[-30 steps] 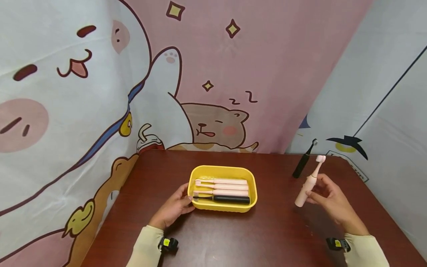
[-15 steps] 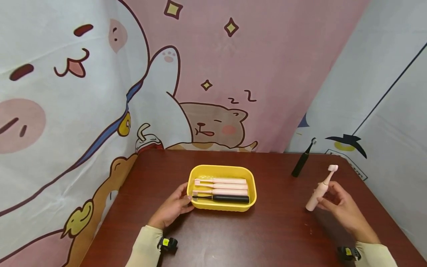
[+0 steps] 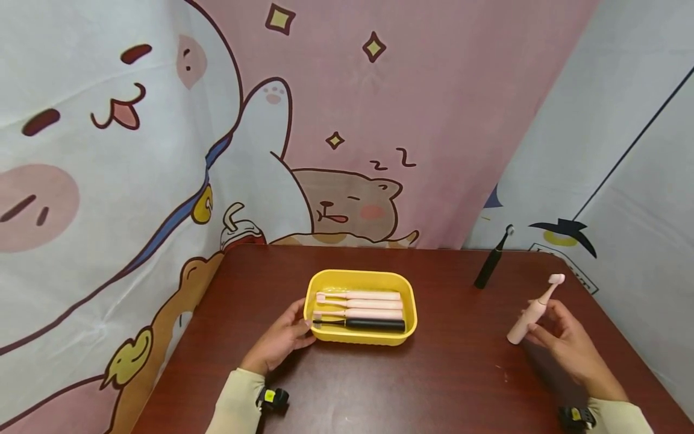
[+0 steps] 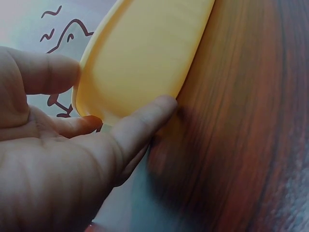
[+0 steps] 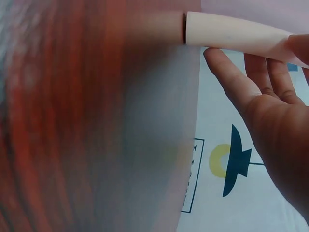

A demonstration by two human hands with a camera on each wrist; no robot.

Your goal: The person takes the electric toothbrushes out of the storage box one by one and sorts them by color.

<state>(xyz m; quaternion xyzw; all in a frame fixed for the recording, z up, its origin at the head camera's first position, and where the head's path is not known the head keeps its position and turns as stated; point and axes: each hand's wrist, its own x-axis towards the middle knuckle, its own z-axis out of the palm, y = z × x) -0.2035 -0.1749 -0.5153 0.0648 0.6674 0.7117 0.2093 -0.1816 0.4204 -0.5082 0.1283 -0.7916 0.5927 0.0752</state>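
The right hand (image 3: 572,349) pinched a pink brush (image 3: 528,321) at its ten o'clock, long axis leaning toward one o'clock, base low by the worktop (image 3: 423,386), contact unclear. A black brush (image 3: 490,267) stood beyond, near eleven o'clock. The left hand (image 3: 279,337) gripped the box (image 3: 360,338) at nine o'clock. Since a second earlier, the pink brush had shifted toward four.

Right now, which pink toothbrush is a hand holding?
The pink electric toothbrush tilted in the right hand; the other three pink ones lie in the yellow plastic tray.
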